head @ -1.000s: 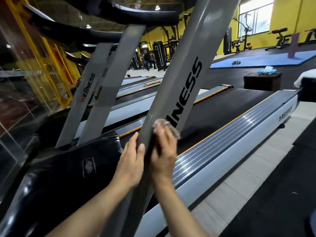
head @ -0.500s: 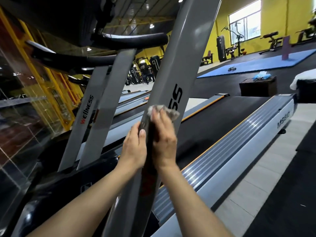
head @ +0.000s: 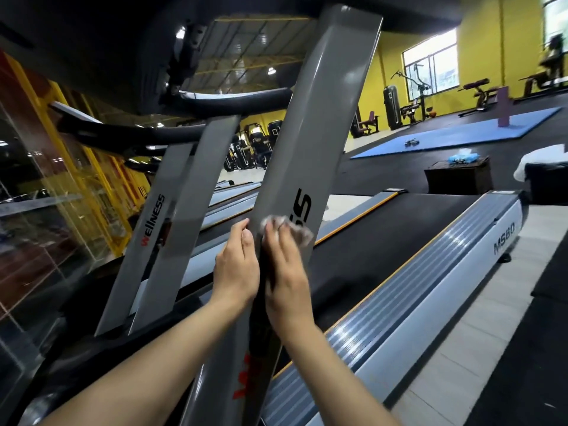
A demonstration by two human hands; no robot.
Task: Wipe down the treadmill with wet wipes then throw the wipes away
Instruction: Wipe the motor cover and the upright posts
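The treadmill's grey upright post (head: 310, 124) with black lettering rises diagonally through the middle of the head view. My right hand (head: 285, 269) presses a crumpled greyish wet wipe (head: 292, 227) flat against the post's right face, fingers straight, the wipe sticking out past my fingertips. My left hand (head: 238, 265) rests on the post's left edge, fingers extended along it. The black running belt (head: 384, 235) and the grey side rail (head: 430, 287) marked MS80 stretch away to the right.
A second grey upright (head: 153, 229) and black handrails (head: 215, 99) stand to the left. A dark box (head: 458, 179) with a blue wipes pack (head: 464, 157) sits beyond the belt. Glass wall at left; tiled floor strip and black mats at right.
Both hands have slid up the upright post together, the wipe now covering more of the lettering. The view has tilted upward, showing the console's underside.
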